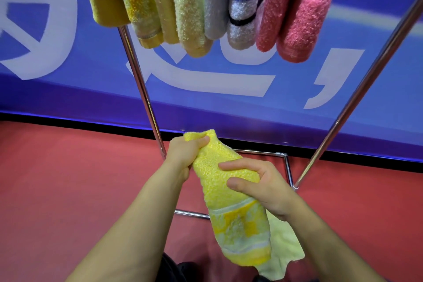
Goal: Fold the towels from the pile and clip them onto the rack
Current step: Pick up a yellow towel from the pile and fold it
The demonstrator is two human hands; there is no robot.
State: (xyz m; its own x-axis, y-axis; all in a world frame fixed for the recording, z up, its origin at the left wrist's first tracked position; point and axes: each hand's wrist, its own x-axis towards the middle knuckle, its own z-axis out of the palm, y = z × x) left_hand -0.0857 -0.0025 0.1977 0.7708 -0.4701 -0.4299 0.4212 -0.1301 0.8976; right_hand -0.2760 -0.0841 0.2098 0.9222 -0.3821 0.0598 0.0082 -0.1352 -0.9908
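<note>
Both hands (185, 151) (258, 185) gripping yellow towel (226, 192), towels (295, 11) hanging above

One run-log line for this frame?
left hand: grips yellow towel top | right hand: holds its middle | rack: folded towels hanging

- The hanging towels (206, 7) fill the top of the rack (142, 89), packed side by side and touching.
- Below them, between the two slanted poles, the space is open down to the red floor (68, 178).
- The low base bars (283, 162) cross near the floor.
</note>
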